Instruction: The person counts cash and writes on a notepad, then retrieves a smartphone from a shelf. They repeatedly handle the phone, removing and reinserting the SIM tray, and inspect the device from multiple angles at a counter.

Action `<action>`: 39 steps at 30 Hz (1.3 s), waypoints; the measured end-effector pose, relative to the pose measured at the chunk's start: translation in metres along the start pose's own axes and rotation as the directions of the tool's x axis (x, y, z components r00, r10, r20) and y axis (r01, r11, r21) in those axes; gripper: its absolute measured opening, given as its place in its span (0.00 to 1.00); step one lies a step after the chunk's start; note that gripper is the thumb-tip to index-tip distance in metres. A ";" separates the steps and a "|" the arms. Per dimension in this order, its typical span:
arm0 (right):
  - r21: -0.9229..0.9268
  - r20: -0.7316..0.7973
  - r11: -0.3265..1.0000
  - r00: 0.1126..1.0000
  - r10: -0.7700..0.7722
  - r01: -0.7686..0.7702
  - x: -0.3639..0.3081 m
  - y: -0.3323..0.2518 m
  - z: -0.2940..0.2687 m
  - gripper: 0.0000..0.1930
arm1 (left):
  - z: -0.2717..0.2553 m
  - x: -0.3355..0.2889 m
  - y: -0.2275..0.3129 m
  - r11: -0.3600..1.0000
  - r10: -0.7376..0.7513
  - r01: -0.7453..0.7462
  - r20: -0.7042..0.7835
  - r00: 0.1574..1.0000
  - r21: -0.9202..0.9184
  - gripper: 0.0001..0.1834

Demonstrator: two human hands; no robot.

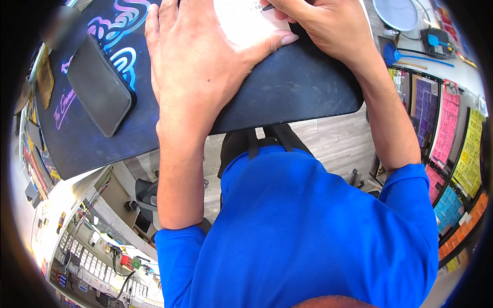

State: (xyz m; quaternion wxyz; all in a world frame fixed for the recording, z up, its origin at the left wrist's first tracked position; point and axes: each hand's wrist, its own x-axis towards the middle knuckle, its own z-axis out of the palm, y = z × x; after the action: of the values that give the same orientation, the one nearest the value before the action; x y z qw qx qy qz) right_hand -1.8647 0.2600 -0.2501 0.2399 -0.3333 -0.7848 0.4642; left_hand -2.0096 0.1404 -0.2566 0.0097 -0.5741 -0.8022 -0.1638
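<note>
My left hand (197, 59) lies flat across a white sheet of paper (239, 25), its thumb stretched out along the lower edge and its fingers reaching past the top of the picture. Small dark handwriting shows on the sheet. Bent over the paper's right side, my right hand (326, 25) grips a dark pen (268, 7), whose tip points left toward the writing. Most of the pen is hidden by the fingers. Left of my left hand, a black smartphone (100, 84) rests face unlit on the dark desk mat (292, 97), which carries pink and blue printed patterns.
The desk's rounded front edge runs close to my body. Shelving with pink panels (447, 128) and yellow panels (470, 154) stands to the right, near a blue dustpan (393, 54) and a round whitish item (395, 13). A cluttered workbench (97, 267) lies at the lower left.
</note>
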 end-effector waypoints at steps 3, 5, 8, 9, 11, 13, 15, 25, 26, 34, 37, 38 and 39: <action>-0.009 -0.009 1.000 1.000 -0.017 0.017 -0.002 0.000 -0.002 0.14 | 0.005 0.000 -0.001 1.000 0.030 -0.030 -0.038 0.999 0.005 0.65; -0.011 -0.023 0.996 0.996 -0.089 0.089 -0.003 0.001 -0.001 0.14 | 0.010 -0.002 -0.004 0.999 0.044 -0.045 -0.080 0.996 -0.007 0.65; 0.022 0.026 1.000 1.000 0.008 -0.008 -0.001 0.001 -0.004 0.14 | 0.004 -0.002 0.000 1.000 0.002 -0.002 -0.027 1.000 -0.008 0.65; 0.008 0.024 0.999 0.998 0.050 -0.051 0.000 -0.002 -0.003 0.14 | 0.002 -0.002 0.002 1.000 -0.013 0.013 -0.006 1.000 -0.005 0.65; -0.024 0.021 0.992 0.992 0.122 -0.122 0.004 -0.009 0.001 0.15 | 0.002 -0.004 0.003 1.000 -0.014 0.014 -0.019 1.000 -0.004 0.65; -0.001 0.017 0.999 0.999 0.048 -0.048 0.002 -0.003 -0.003 0.15 | 0.008 -0.005 -0.002 1.000 0.022 -0.023 -0.071 0.997 -0.009 0.65; 0.004 0.008 1.000 1.000 0.010 -0.010 0.000 -0.001 -0.005 0.15 | 0.012 -0.005 -0.005 0.998 0.057 -0.059 -0.106 0.993 -0.013 0.65; -0.020 -0.008 0.999 0.999 -0.031 0.031 0.000 0.003 -0.002 0.15 | 0.003 -0.004 -0.001 1.000 -0.019 0.019 0.015 1.000 0.017 0.65; -0.020 -0.013 0.999 0.999 -0.039 0.039 0.000 0.004 -0.001 0.16 | 0.004 -0.003 -0.002 1.000 -0.013 0.013 0.010 1.000 0.015 0.65; -0.076 0.055 0.883 0.882 0.468 -0.464 0.027 -0.044 -0.009 0.15 | 0.013 -0.002 -0.009 0.996 0.081 -0.085 -0.086 0.993 -0.038 0.65; -0.057 0.058 0.972 0.971 0.231 -0.227 0.013 -0.015 -0.004 0.16 | 0.015 -0.007 -0.012 0.997 0.074 -0.075 -0.118 0.990 0.000 0.66; -0.037 0.029 0.999 1.000 0.000 0.001 0.003 0.001 -0.005 0.16 | 0.015 -0.007 -0.011 0.997 0.071 -0.071 -0.117 0.991 0.000 0.66; -0.038 0.034 0.999 0.999 -0.020 0.021 0.003 0.002 -0.005 0.16 | 0.014 -0.006 -0.010 0.998 0.065 -0.066 -0.117 0.991 0.001 0.66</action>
State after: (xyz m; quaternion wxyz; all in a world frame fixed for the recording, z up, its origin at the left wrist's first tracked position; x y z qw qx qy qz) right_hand -1.8625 0.2664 -0.2495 0.2251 -0.3221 -0.8009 0.4519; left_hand -2.0144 0.1358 -0.2736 0.0613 -0.5896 -0.7807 -0.1981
